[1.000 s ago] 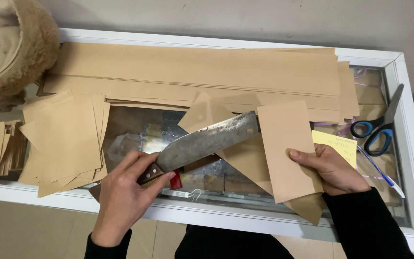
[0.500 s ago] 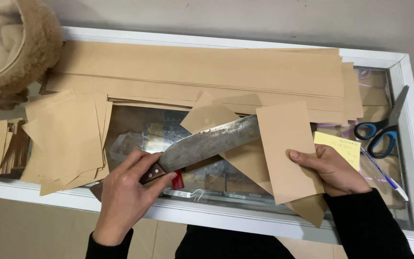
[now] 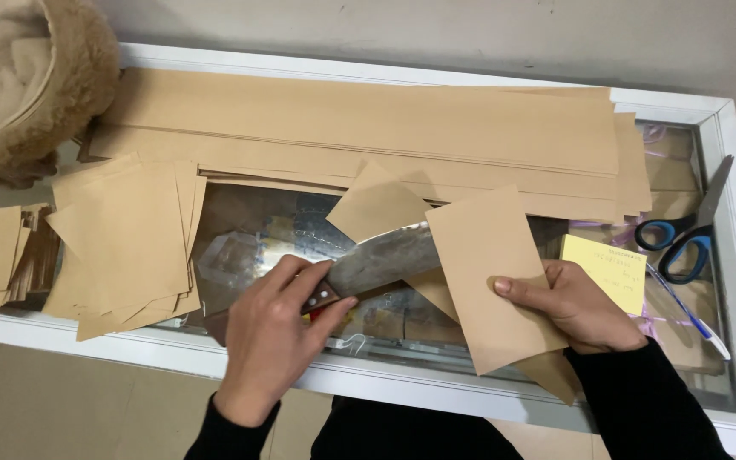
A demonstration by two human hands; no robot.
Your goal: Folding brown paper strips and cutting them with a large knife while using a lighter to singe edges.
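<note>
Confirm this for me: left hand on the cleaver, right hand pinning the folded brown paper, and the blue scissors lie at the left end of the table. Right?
Not quite. The scissors lie at the right end of the table, beyond the yellow note, as the head view shows. The rest holds: the left hand grips the cleaver, and the right hand pins the folded brown paper.

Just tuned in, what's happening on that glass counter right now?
A person is slicing folded brown paper with a big knife. The left hand grips the knife's handle, with the blade slid inside the fold; the right hand pins the paper down. A pile of cut sheets lies to the left, scissors to the right.
</note>
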